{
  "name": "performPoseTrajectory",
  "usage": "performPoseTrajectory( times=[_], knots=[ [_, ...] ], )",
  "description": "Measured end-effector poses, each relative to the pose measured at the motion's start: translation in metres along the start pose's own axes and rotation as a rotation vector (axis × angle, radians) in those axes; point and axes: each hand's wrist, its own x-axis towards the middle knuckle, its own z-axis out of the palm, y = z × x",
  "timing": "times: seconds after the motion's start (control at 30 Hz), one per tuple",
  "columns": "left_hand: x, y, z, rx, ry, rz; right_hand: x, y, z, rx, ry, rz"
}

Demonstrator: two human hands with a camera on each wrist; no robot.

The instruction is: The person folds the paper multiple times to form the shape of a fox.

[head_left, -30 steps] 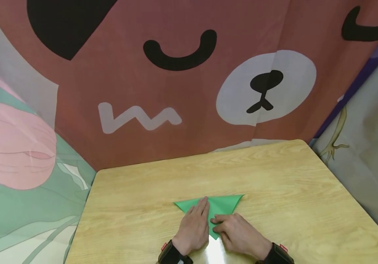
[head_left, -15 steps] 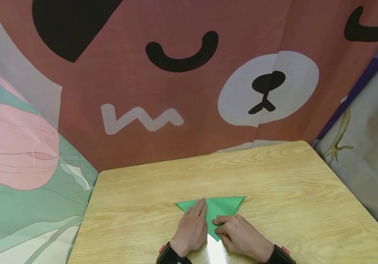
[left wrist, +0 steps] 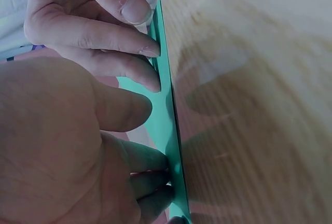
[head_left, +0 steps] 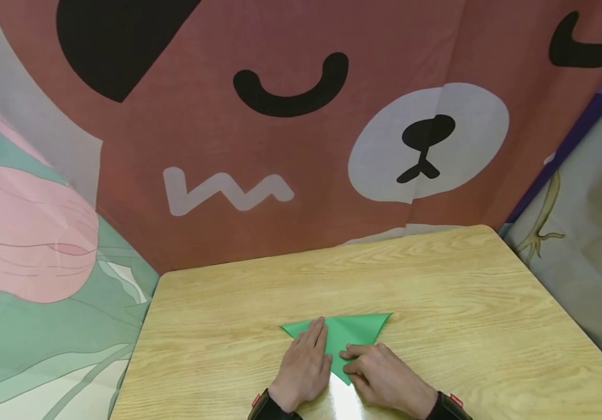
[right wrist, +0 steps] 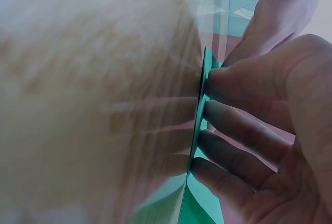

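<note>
A green sheet of paper [head_left: 356,329] lies folded into a triangle, its long edge at the far side and one corner toward the person. My left hand [head_left: 303,364] rests flat across its left half, fingers extended to near the long edge. Over the lower right side, my right hand [head_left: 382,373] presses the paper with its fingertips. In the left wrist view, folded layers of the paper [left wrist: 165,115] show edge-on under both hands. The right wrist view has the spread fingers [right wrist: 244,125] of my right hand touching the sheet from above, thumb near its corner.
The paper lies on a light wood-grain table [head_left: 217,326] with rounded far corners. A brown cloth [head_left: 280,151] printed with a bear's face hangs right behind it. Patterned cloths [head_left: 28,326] hang at both sides. Black bands [head_left: 272,405] are on both wrists.
The left hand has slid slightly left and down across the paper. The right hand stays pressed at the same spot, and the head view has shifted a little.
</note>
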Motion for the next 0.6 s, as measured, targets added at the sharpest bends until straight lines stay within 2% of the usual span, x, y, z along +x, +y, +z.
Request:
performPoseTrajectory(
  times=[0.37, 0.6],
  knots=[
    [-0.005, -0.012, 0.001, -0.016, 0.035, -0.006, 0.002, 0.001, -0.004, 0.013, -0.014, 0.015],
    [-0.012, -0.021, 0.005, -0.055, 0.042, -0.041, 0.001, -0.002, -0.002, 0.027, -0.015, 0.028]
  ],
)
